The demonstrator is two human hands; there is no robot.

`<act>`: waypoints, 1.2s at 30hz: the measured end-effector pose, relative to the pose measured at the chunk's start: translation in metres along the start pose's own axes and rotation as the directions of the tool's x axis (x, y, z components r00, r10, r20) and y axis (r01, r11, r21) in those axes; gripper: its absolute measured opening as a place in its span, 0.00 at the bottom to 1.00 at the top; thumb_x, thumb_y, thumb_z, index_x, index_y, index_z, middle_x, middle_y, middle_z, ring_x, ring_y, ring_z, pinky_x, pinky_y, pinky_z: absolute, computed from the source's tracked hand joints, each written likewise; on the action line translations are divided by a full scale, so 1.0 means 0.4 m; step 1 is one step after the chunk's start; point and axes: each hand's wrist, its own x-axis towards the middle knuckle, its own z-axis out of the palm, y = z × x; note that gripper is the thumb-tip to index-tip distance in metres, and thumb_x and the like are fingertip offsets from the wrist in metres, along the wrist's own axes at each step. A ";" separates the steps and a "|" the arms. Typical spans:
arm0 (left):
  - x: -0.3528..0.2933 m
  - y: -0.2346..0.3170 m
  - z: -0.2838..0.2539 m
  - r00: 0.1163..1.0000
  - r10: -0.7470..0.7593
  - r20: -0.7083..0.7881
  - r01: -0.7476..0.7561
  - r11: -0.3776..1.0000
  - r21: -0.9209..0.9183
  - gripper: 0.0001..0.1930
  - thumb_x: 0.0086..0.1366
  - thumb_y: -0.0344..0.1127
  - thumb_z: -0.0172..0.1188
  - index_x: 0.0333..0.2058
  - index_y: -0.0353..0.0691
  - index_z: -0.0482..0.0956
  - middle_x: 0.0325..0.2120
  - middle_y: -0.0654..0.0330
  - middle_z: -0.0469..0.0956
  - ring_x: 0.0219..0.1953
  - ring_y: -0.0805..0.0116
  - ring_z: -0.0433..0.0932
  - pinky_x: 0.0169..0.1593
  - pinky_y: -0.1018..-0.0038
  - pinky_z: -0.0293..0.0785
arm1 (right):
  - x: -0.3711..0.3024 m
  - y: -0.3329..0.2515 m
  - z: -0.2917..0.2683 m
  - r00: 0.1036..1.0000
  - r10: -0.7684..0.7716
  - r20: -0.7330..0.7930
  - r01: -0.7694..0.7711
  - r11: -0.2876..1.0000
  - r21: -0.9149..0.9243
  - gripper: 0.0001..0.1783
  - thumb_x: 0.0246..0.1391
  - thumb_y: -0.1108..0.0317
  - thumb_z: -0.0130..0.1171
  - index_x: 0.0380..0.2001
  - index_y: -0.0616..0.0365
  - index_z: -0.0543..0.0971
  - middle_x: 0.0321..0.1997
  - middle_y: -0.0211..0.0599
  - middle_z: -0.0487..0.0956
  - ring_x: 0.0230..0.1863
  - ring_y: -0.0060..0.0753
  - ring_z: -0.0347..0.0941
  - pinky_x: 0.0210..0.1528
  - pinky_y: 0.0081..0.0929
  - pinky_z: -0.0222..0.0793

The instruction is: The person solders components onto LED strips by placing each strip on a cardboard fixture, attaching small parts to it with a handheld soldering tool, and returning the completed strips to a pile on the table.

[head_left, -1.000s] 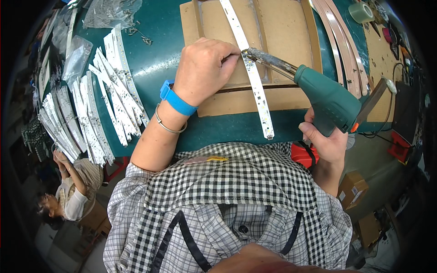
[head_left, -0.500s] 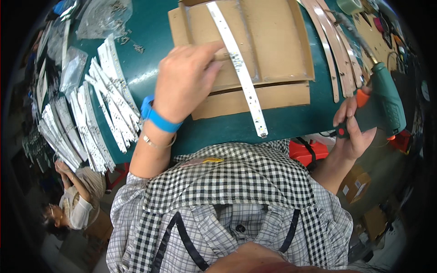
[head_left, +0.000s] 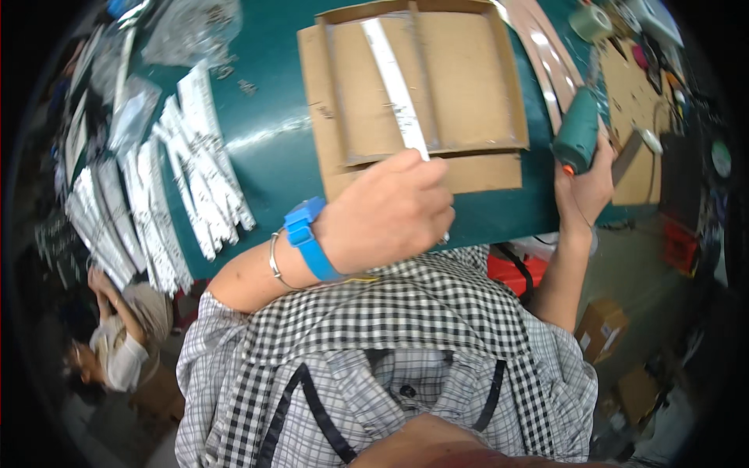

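Note:
A narrow white LED light strip (head_left: 396,93) lies lengthwise across a shallow cardboard tray (head_left: 476,129), its near end reaching past the tray's front edge. My left hand (head_left: 398,201), a blue band at its wrist, is closed over that near end and hides most of it. Just the tip shows below my fingers. Off to the right, my right hand (head_left: 587,187) grips a green pistol-shaped power screwdriver (head_left: 580,129) with an orange spot on its end. Its handle is mostly hidden by my palm, and its shaft is hard to make out.
Piles of white LED strips (head_left: 204,164) cover the left of the green table (head_left: 273,86). Behind them lie plastic bags (head_left: 195,31) and loose screws. Pinkish strips (head_left: 538,47) and a tape roll (head_left: 591,23) sit at the right. Another person (head_left: 121,335) is at lower left.
My left hand has come down and right from the strip's middle onto its near end. My right hand has moved left with the screwdriver, which has turned and now stands over the pinkish strips.

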 end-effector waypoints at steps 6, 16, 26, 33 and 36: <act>-0.086 0.038 -0.096 1.000 -0.025 -0.013 0.025 0.998 0.058 0.14 0.42 0.34 0.59 0.29 0.35 0.81 0.32 0.60 0.77 0.34 0.66 0.70 0.38 0.71 0.67 | -0.001 0.023 0.010 0.998 -0.061 0.017 0.061 0.998 -0.007 0.31 0.38 0.77 0.67 0.51 0.57 0.74 0.45 0.44 0.79 0.44 0.48 0.78 0.46 0.35 0.73; -0.310 -0.007 -0.186 0.899 -0.415 -0.138 0.437 0.866 0.241 0.10 0.45 0.28 0.59 0.29 0.38 0.82 0.35 0.61 0.80 0.34 0.65 0.74 0.36 0.70 0.70 | -0.030 0.052 -0.019 0.992 0.123 -0.008 -0.100 0.842 0.530 0.13 0.51 0.78 0.64 0.41 0.69 0.77 0.37 0.37 0.80 0.34 0.25 0.75 0.41 0.26 0.73; -0.496 -0.068 -0.198 0.793 -0.579 -0.190 0.608 0.740 0.286 0.11 0.45 0.18 0.58 0.27 0.38 0.82 0.31 0.61 0.82 0.32 0.60 0.75 0.36 0.68 0.72 | -0.053 -0.197 -0.095 0.839 0.292 0.459 -0.524 0.212 0.825 0.34 0.43 0.91 0.58 0.55 0.65 0.64 0.31 0.34 0.68 0.34 0.29 0.72 0.38 0.25 0.72; -0.503 -0.084 -0.190 0.766 -0.635 -0.104 0.638 0.730 0.244 0.13 0.46 0.16 0.55 0.26 0.39 0.82 0.33 0.64 0.81 0.37 0.62 0.75 0.40 0.68 0.69 | -0.087 -0.280 -0.066 0.746 0.340 0.573 -0.655 0.217 0.724 0.32 0.50 0.87 0.56 0.59 0.69 0.61 0.36 0.36 0.70 0.37 0.26 0.74 0.33 0.27 0.82; -0.468 -0.075 -0.221 0.775 -0.631 0.001 0.622 0.764 0.172 0.14 0.44 0.15 0.55 0.29 0.38 0.82 0.35 0.60 0.81 0.39 0.59 0.76 0.42 0.65 0.70 | -0.092 -0.309 -0.060 0.716 0.358 0.600 -0.681 0.166 0.713 0.31 0.50 0.87 0.56 0.58 0.69 0.61 0.36 0.35 0.71 0.36 0.25 0.74 0.35 0.25 0.79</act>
